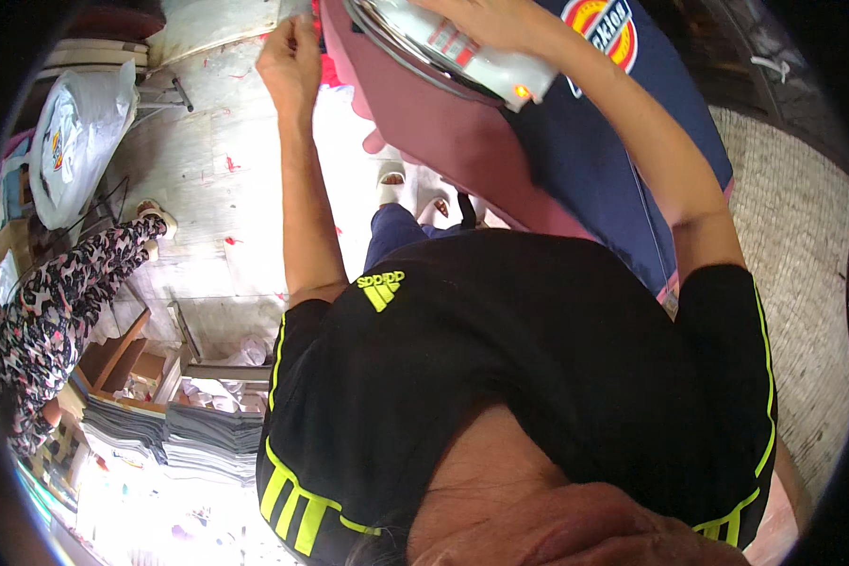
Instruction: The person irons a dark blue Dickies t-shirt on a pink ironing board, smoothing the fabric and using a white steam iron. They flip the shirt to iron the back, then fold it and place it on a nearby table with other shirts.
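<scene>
A white iron (486, 52) with a lit orange lamp lies over the pink-covered board (424, 132) at the top of the view. My right hand (491, 21) is closed on the iron's upper side, partly cut off by the top edge. Right of the iron, a navy garment (623, 141) with a round coloured print spreads over the board. My left hand (290, 66) is raised beside the board's left side, its fingers curled together. What it holds, if anything, does not show. Close to it is a strip of red material (328, 71).
A person in patterned clothing (57, 292) stands at the left. Below are stacks of grey folded garments (212, 439) and a wooden shelf (118, 354). A plastic-wrapped bundle (80, 141) is at upper left. Red scraps lie on the pale tiled floor (189, 264). A ribbed beige surface (792, 236) borders the right.
</scene>
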Demonstrator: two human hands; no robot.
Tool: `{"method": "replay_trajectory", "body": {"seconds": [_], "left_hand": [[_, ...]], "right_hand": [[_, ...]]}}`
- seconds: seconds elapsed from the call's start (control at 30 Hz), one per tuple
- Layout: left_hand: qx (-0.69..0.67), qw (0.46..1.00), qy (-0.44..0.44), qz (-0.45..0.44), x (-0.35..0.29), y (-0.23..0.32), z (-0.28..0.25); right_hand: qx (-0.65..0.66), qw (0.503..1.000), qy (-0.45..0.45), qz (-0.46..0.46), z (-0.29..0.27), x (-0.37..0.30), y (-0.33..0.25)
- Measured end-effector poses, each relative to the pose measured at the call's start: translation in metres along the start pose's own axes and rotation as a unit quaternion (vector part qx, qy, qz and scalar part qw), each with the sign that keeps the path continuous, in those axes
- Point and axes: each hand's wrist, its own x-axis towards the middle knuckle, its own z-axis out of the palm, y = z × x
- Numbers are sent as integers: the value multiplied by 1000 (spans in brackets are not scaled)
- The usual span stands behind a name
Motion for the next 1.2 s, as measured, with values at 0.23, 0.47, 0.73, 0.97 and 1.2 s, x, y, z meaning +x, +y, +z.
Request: {"method": "replay_trajectory", "body": {"seconds": [0.23,0.47,0.73,0.97,1.2], "left_hand": [[41,991,-124,-23,36,-12,10],[331,917,-14,223,16,-1,53],[254,947,-25,197,11,13,48],[257,959,-84,84,20,9,34],[206,976,-72,22,17,20,33]], "right_hand": [[93,978,-104,156,-13,-13,-31],[68,976,-61,200,-30,-124,-26],[16,969,88,230,-5,-288,-57],[77,950,98,285,-6,-257,-65],[47,978,52,196,-4,-138,-38]]}}
